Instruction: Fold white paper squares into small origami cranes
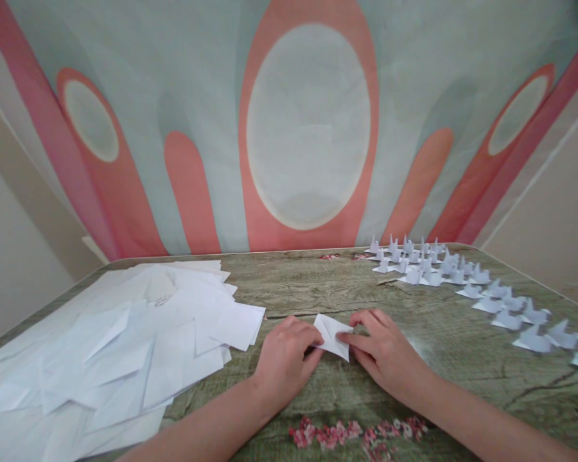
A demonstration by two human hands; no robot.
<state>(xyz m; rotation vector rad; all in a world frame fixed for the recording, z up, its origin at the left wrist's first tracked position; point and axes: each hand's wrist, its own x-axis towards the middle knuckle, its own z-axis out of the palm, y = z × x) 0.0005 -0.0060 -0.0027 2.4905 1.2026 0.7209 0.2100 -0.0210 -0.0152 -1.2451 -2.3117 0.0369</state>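
Observation:
A small folded piece of white paper (332, 335) is held a little above the wood-patterned table, between my two hands. My left hand (289, 350) pinches its left edge between thumb and fingers. On the other side, my right hand (383, 350) grips the right edge, with thumb and index finger on the paper. A crease runs down the middle of the paper. Parts of its left and right edges are hidden behind my fingers.
A wide heap of loose white paper sheets (120, 346) covers the table's left side. Several folded paper cranes (505, 317) stand in rows along the right. The wood-patterned table (289, 276) has pink flower prints, and a coral and grey-green backdrop (202, 96) hangs behind it.

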